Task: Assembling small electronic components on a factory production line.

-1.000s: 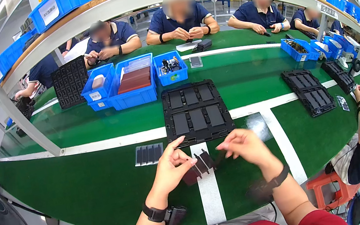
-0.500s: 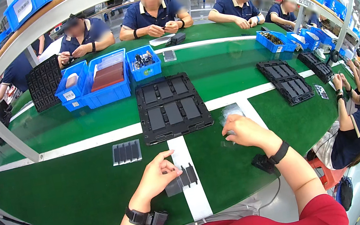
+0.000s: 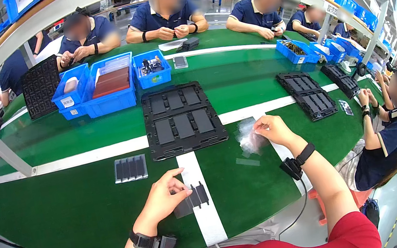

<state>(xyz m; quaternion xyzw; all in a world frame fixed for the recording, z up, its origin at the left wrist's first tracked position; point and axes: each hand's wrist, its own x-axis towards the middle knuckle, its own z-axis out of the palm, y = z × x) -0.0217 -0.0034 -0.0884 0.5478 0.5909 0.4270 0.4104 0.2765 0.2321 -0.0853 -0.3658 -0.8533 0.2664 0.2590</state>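
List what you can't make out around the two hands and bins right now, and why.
Head view: part of the black-strip sheet, covered by the left hand holding it.
Head view: whether the right hand pinches any clear film; too small and see-through.
Head view: the small parts, too small to identify.
Head view: the upper-left blue bin, cut off by the top edge.

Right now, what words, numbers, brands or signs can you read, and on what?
White label on the left blue bin: too small to read.
Green mark on the small blue bin: unreadable.
White sign on the overhead shelf: too blurred.
Upper bins' labels: too small.
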